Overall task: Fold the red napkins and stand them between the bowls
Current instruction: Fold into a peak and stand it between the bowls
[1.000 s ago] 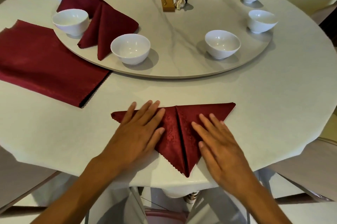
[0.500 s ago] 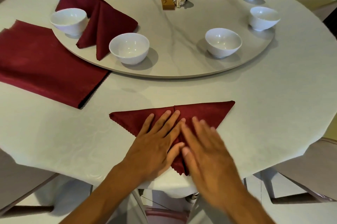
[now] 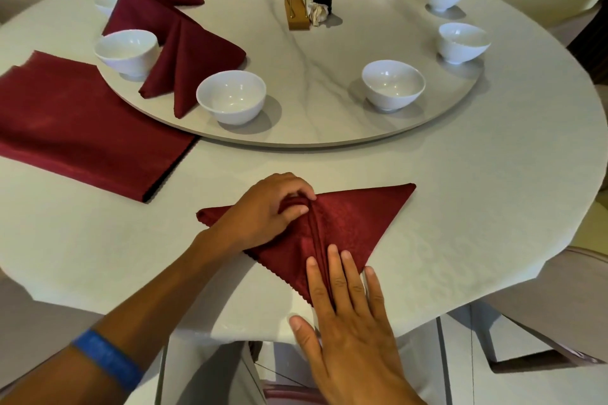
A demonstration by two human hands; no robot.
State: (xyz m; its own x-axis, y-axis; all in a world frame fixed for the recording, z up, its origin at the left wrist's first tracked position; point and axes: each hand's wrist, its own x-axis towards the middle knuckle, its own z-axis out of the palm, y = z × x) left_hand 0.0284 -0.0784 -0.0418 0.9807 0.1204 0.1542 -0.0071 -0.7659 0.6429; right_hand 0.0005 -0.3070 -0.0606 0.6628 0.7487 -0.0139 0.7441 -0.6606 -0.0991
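The left hand (image 3: 263,210) is pinching the centre fold of the triangular napkin (image 3: 345,223) while the right hand (image 3: 348,315) is lying spread flat on its near tip, so the folding is probably almost finished and the next move is calling for lifting it to stand between two bowls.

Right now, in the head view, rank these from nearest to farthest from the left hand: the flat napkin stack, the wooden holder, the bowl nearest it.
From the left hand:
1. Bowl, just beyond it on the turntable.
2. Flat napkin stack, to the left.
3. Wooden holder, far at the centre.
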